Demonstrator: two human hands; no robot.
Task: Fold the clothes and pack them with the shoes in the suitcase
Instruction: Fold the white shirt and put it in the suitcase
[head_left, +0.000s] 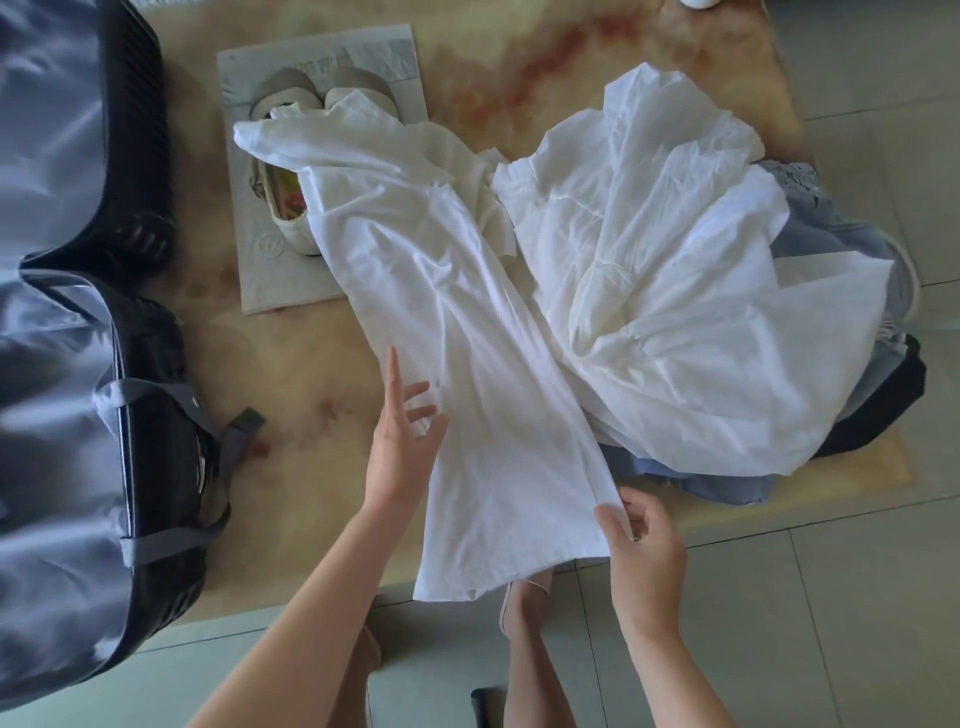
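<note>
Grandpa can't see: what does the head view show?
A person's left hand lies open on a long white garment spread on a table, while the right hand pinches its edge. An open suitcase sits left; shoes lie beyond.

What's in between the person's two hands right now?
In the head view, the lower stretch of the long white garment lies between the left hand, open at its edge, and the right hand, pinching the other edge.

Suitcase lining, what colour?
Shiny grey-blue lining, inside the black suitcase shell. Best in the head view.
</note>
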